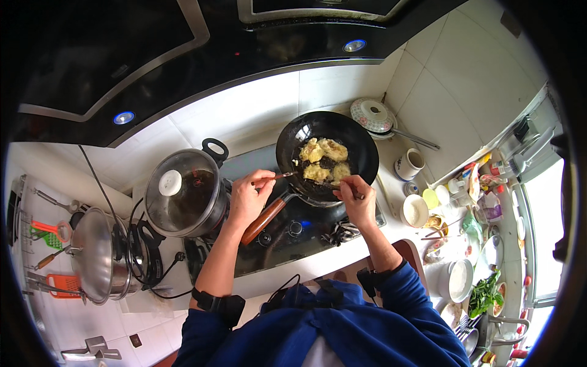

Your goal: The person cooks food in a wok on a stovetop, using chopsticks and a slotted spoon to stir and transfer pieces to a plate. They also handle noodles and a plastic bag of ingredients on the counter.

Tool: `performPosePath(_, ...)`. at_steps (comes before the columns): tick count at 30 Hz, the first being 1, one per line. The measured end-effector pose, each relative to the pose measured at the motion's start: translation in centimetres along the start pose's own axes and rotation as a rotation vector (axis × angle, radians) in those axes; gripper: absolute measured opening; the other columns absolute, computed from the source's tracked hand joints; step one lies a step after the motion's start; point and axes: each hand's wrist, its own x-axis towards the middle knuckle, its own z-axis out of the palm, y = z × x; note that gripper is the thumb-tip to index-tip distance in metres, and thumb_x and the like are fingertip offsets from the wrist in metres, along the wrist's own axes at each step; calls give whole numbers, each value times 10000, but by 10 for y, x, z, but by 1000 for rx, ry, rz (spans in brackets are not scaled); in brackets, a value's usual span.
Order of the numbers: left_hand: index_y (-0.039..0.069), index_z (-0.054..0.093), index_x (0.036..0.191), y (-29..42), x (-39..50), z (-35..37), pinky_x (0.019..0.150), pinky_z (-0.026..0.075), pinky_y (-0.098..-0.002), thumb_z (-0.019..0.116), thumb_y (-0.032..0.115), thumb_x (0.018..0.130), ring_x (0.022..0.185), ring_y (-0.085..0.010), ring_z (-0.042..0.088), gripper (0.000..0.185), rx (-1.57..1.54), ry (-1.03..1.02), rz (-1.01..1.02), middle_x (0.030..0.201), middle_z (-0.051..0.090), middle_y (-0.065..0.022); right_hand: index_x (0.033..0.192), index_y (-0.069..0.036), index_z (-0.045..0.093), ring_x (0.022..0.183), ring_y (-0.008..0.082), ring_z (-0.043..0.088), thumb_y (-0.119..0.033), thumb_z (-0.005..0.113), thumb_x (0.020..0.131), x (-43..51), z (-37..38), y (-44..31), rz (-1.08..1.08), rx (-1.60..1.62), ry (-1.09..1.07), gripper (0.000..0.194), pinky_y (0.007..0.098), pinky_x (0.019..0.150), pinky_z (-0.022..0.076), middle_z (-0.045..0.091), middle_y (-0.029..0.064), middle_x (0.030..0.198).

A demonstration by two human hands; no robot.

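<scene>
A black wok point(362, 158) with a wooden handle point(263, 221) sits on the gas stove point(279, 254). Several pieces of battered food point(316, 173), yellow and lumpy, lie in its bottom. My left hand point(251, 192) is at the wok's near left edge, its fingers closed on a thin reddish stick, likely a chopstick point(280, 175), whose tip points over the rim. At the near right rim is my right hand point(357, 197), closed around another thin stick, mostly hidden by the fingers; its tip seems to be by the nearest right piece.
Left of the wok stands a glass-lidded pot point(183, 215) with dark liquid. A large steel pot point(94, 257) and black cables are farther left. On the right are a patterned lid point(367, 114), ceramic jar point(409, 164), bowls and leafy greens point(484, 293). A range hood point(275, 46) hangs above.
</scene>
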Motion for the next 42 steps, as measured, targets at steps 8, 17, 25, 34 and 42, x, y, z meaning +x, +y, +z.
performPosePath(8,11,618,934,-2,23,18,675,540,-277,641,22,840,730,-198,683,97,-79,-2,4,816,674,-120,941,44,595,716,147,669,-73,548,923,34,-65,-5,-59,126,137,128,225,635,533,646,96,818)
performPosePath(17,39,561,970,8,84,94,660,491,-320,582,77,883,750,-214,652,98,57,-71,-3,816,669,-95,920,29,627,659,122,667,-69,586,881,100,-81,18,-110,-71,91,113,234,571,512,657,79,721)
performPosePath(25,49,566,941,5,100,137,643,495,-360,591,67,863,715,-306,650,83,194,-65,41,769,646,-147,836,-13,616,619,201,670,-88,579,844,118,-73,29,-221,-295,-10,84,295,595,503,647,113,649)
performPosePath(34,61,520,931,-7,105,157,649,491,-445,573,95,864,748,-379,627,93,234,-113,65,770,635,-190,824,-2,616,628,194,679,-87,579,849,136,-65,49,-217,-400,-89,96,280,568,506,642,103,638)
performPosePath(42,39,536,949,-15,104,157,651,493,-403,589,62,867,777,-362,637,100,237,-150,18,801,644,-175,840,29,616,638,172,695,-62,556,852,136,-88,23,-186,-168,-26,109,259,580,517,644,106,641)
